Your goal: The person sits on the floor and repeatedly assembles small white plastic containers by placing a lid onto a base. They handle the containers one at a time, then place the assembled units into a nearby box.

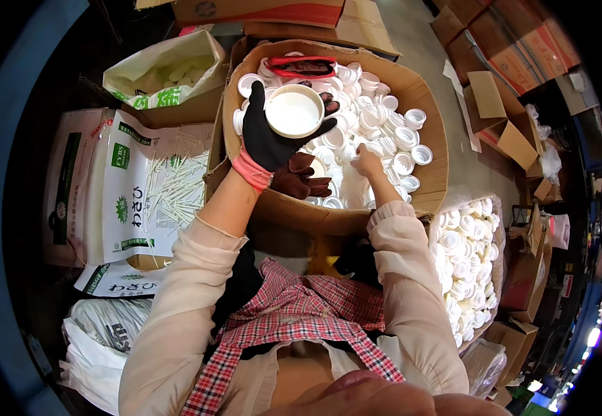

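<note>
My left hand [263,135], in a black glove with a pink cuff, holds a round white plastic lid [295,111], its hollow side facing up. Beneath it is a large cardboard box [424,104] heaped with white plastic lids [405,139]. My bare right hand [367,163] is over the heap, right of the gloved one. Its fingers are drawn together, and whatever they may grip is too small or hidden to make out. A brown glove [299,179] lies on the lids by my left wrist. Farther back on the heap rests an open red pouch [302,66].
On the left, thin pale sticks [176,177] lie on a printed white sheet [129,201]. Behind them stands a white bag [169,69]. At right is a plastic-lined container of white lids [464,256]. Cardboard boxes [499,114] stand beyond it.
</note>
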{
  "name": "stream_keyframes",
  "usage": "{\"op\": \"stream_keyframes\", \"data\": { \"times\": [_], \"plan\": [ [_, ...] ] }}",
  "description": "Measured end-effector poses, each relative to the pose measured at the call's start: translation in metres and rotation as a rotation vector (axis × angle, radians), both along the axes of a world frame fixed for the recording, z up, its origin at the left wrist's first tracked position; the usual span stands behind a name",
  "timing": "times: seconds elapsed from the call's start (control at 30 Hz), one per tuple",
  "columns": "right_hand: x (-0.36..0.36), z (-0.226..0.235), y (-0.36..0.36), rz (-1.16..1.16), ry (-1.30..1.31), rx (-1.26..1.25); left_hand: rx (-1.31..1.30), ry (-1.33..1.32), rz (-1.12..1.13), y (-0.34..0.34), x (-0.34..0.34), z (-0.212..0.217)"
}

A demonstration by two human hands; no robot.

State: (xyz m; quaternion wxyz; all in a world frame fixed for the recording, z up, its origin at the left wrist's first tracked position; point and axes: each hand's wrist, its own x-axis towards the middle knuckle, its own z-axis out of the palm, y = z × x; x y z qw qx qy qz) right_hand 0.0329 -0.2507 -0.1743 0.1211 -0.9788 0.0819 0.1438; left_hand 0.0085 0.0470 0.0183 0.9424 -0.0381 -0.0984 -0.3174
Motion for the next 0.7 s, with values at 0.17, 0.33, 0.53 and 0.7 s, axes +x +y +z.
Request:
{"op": "stream_keyframes", "data": {
  "times": [0.17,0.33,0.53,0.7],
  "plan": [
    [-0.001,-0.003,-0.035,-0.109,-0.084,0.167,0.072,-0.238,-0.121,-0.011,0.006,-0.008],
    [-0.026,0.141,0.004,-0.252,-0.135,1.775,0.385,-0.145,-0.052,-0.014,-0.003,-0.002],
    [-0.074,0.188,0.025,-0.043,-0.12,2.124,0.181,-0.237,-0.083,-0.041,-0.025,0.011],
    [-0.085,0.207,0.028,0.015,-0.238,2.108,0.242,-0.243,0.008,-0.048,-0.026,0.009]
  ]
}}
